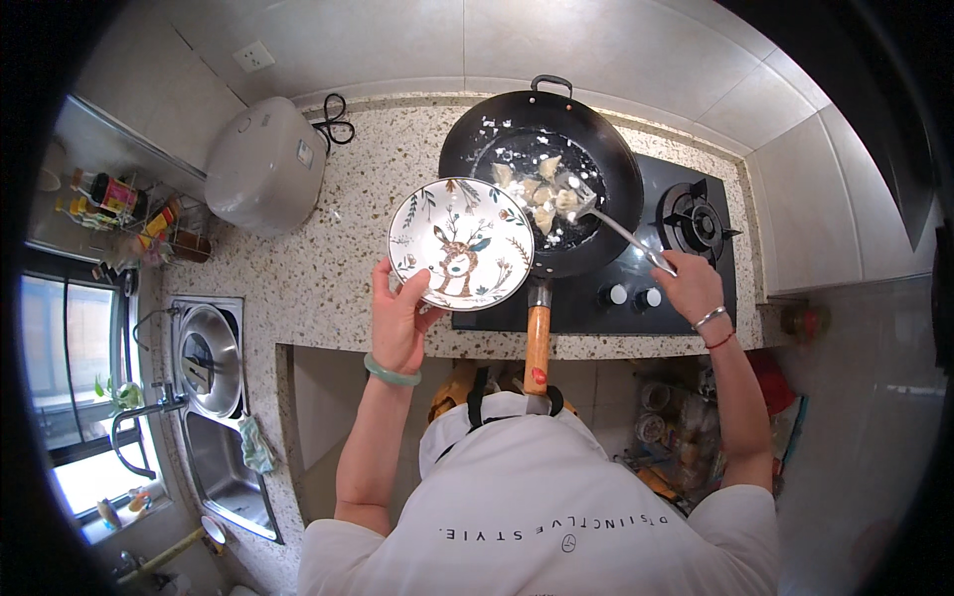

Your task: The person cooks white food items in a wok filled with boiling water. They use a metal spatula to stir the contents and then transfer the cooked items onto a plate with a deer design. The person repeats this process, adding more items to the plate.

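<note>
My left hand (pixel 402 310) grips the near left rim of a white plate (pixel 459 234) painted with a deer and leafy sprigs, its thumb lying on the inner face. The plate is held up beside a black wok (pixel 596 124) and covers part of the wok's left side. In my right hand (pixel 693 290) is the handle of a metal spatula (pixel 621 230), whose blade reaches into the wok. Pale food pieces, perhaps dumplings (pixel 545 189), lie by the blade among white bits and some liquid. The wok's wooden handle (pixel 537 343) points toward me.
The wok sits on a black gas hob (pixel 586 316); a bare burner (pixel 696 223) is at its right. A white rounded appliance (pixel 266 164) stands on the speckled counter (pixel 363 159) at left. Farther left are a steel sink (pixel 224 462), a round lid (pixel 207 348) and a bottle rack (pixel 159 223).
</note>
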The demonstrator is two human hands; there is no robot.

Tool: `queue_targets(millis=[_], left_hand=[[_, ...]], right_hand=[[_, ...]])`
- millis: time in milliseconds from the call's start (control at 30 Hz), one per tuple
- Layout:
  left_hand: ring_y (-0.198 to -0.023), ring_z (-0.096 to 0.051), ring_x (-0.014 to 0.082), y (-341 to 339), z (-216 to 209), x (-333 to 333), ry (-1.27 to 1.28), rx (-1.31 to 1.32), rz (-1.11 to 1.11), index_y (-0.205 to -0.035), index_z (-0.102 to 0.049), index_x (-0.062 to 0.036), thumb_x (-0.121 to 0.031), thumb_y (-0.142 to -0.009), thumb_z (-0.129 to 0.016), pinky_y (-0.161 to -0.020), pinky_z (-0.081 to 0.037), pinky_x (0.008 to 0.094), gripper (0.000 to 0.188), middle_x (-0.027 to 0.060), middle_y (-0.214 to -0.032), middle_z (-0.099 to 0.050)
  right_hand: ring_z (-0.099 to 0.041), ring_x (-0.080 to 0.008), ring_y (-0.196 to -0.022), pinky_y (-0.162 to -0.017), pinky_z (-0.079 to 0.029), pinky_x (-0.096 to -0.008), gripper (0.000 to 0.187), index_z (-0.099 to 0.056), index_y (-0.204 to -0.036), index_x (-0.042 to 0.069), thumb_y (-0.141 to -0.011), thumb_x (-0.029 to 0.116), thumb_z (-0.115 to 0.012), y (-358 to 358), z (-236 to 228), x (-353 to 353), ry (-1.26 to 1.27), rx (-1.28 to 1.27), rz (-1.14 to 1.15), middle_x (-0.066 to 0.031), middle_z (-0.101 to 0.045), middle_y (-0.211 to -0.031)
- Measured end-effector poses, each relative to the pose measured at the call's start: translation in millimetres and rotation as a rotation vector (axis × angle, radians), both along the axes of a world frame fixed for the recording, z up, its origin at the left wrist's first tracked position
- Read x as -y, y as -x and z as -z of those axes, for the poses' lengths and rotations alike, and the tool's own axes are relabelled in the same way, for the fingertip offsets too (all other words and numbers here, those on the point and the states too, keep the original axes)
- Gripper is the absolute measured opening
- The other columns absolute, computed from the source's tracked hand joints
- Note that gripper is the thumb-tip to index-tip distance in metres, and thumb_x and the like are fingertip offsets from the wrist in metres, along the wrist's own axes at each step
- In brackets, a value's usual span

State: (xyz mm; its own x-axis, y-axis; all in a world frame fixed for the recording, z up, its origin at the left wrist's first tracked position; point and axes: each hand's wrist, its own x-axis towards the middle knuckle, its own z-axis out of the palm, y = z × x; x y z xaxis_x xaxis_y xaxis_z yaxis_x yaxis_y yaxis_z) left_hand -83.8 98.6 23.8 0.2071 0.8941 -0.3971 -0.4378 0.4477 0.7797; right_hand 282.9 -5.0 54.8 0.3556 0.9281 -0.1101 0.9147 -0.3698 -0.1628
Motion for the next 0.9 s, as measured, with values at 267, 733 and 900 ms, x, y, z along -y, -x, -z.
queue_targets(millis=[267, 733, 900], left_hand=[[-0.088, -0.063, 0.0162, 1.5, -5.6, 2.4, 0.005, -0.015, -0.006, -0.124, -0.034, -0.0094, -0.011, -0.087, -0.060, -0.063, -0.059, 0.0278, 0.046, 0.0106, -0.109, -0.058], [-0.090, -0.063, 0.0165, 7.3, 0.9, 2.2, -0.009, -0.029, -0.022, -0.127, -0.033, -0.0109, -0.013, -0.087, -0.061, -0.063, -0.059, 0.0295, 0.049, 0.0096, -0.111, -0.058], [-0.091, -0.063, 0.0169, 6.8, -0.7, 2.6, -0.014, -0.030, -0.027, -0.127, -0.034, -0.0103, -0.013, -0.087, -0.061, -0.063, -0.059, 0.0304, 0.048, 0.0099, -0.111, -0.057]], right_hand=[[-0.063, -0.0332, -0.071, -0.062, -0.049, -0.0396, 0.031, -0.067, -0.091, 0.005, -0.077, 0.032, -0.069, 27.5, 27.4, -8.1, -0.040, -0.214, -0.021, -0.0153, -0.065, -0.076], [-0.063, -0.0279, -0.064, -0.060, -0.048, -0.0349, 0.030, -0.066, -0.088, 0.001, -0.076, 0.028, -0.071, 42.4, 46.3, 1.3, -0.106, -0.398, 0.054, -0.0149, -0.065, -0.072], [-0.060, -0.0239, -0.059, -0.058, -0.046, -0.0323, 0.031, -0.065, -0.089, -0.001, -0.076, 0.026, -0.071, 42.2, 53.3, 3.2, -0.113, -0.515, 0.043, -0.0139, -0.063, -0.068]])
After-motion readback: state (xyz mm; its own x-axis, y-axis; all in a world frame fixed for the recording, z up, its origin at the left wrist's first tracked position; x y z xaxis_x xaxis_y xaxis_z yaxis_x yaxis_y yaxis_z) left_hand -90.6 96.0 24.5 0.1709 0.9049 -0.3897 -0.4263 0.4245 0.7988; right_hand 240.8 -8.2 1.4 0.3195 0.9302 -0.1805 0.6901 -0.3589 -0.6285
